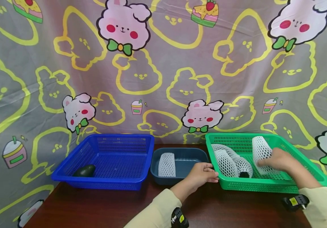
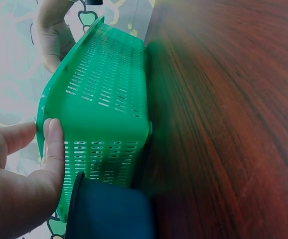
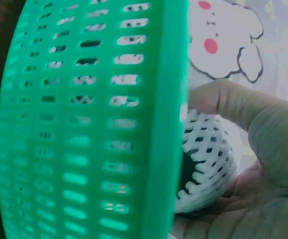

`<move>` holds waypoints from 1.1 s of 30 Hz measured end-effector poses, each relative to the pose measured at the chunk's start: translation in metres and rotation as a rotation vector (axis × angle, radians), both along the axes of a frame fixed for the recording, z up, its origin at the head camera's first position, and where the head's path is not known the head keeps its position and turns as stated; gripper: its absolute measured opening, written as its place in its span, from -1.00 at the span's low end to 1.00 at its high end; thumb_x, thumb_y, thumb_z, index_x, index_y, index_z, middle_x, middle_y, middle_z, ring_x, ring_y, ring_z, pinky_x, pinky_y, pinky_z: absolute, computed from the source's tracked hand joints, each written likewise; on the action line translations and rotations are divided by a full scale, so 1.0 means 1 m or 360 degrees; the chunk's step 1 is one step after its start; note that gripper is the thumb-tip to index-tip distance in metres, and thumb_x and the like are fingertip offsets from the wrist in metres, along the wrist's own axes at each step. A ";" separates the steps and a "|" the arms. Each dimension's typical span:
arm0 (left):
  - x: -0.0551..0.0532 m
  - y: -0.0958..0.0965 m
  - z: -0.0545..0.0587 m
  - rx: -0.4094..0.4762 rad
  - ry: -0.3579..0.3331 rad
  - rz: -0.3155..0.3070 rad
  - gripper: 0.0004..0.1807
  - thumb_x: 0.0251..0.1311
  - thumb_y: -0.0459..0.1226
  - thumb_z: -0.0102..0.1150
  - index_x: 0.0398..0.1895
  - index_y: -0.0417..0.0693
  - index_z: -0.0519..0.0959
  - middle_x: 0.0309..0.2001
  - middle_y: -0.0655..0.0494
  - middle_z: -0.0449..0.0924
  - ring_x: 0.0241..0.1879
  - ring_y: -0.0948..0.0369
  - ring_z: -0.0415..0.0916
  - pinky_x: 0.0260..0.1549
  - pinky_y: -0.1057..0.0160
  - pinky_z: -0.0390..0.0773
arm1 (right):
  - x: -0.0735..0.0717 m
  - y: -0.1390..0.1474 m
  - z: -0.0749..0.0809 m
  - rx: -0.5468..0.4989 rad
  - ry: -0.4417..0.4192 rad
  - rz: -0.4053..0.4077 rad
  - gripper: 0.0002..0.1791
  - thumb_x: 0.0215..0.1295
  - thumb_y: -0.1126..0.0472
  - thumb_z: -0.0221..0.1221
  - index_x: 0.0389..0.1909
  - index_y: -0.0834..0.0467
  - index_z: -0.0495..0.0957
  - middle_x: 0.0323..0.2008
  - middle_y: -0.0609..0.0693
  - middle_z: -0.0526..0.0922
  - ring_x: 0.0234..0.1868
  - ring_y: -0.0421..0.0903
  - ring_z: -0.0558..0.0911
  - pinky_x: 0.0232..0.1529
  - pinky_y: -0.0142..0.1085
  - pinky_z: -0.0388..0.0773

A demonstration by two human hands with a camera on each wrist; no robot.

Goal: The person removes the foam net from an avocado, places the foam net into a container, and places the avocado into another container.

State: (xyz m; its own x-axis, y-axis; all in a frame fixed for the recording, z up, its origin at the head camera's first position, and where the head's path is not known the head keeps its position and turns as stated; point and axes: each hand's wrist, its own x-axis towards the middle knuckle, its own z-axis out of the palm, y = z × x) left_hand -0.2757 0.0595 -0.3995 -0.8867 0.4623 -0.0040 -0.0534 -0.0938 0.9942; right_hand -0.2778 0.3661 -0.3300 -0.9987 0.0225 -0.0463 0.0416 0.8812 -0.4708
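Note:
My right hand (image 1: 280, 161) grips a white foam net sleeve (image 1: 261, 152) over the green basket (image 1: 260, 185). In the right wrist view, something dark shows through the open end of this foam net sleeve (image 3: 216, 159), with thumb and fingers around it. My left hand (image 1: 199, 175) pinches the green basket's rim at its near left corner; in the left wrist view, thumb and fingers (image 2: 56, 144) lie on either side of that rim. Several more white foam net sleeves (image 1: 226, 163) lie in the left part of the green basket, one with a dark end showing.
A dark blue-grey tub (image 1: 192, 155) stands between the baskets, holding one foam net sleeve (image 1: 167, 165). To the left, a blue basket (image 1: 102, 180) holds a dark green avocado-like fruit (image 1: 85, 171). All stand on a brown wooden table (image 1: 109, 202) before a patterned curtain (image 1: 163, 79).

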 end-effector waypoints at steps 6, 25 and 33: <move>-0.001 -0.001 0.000 0.0031 0.0005 -0.0015 -0.50 0.22 -0.55 0.15 0.22 -0.56 0.31 -0.33 -0.08 0.65 -0.27 0.01 0.67 -0.24 0.13 0.64 | 0.002 -0.011 0.010 -0.0017 0.0110 0.0068 -0.26 0.05 -0.02 0.37 -0.19 0.57 0.27 -0.42 0.25 0.48 -0.44 0.05 0.49 -0.52 -0.15 0.47; 0.005 -0.026 0.002 -0.0094 0.0090 -0.0177 -0.53 0.27 -0.46 0.16 0.23 -0.46 0.37 -0.20 -0.22 0.66 -0.24 0.03 0.67 -0.09 -0.06 0.55 | 0.034 -0.061 0.028 -0.0118 0.0353 0.0174 0.02 0.02 -0.01 0.43 0.18 0.57 0.07 -0.20 0.39 0.49 -0.35 0.08 0.56 -0.51 -0.16 0.55; 0.013 -0.048 0.004 -0.0135 0.0151 -0.0200 -0.56 0.27 -0.47 0.15 0.19 -0.48 0.40 -0.21 -0.19 0.65 -0.24 0.02 0.67 -0.12 -0.07 0.57 | 0.044 -0.080 0.029 -0.0169 0.0406 0.0255 0.01 0.00 0.01 0.46 0.22 0.52 0.09 -0.15 0.36 0.49 -0.33 0.05 0.57 -0.51 -0.18 0.54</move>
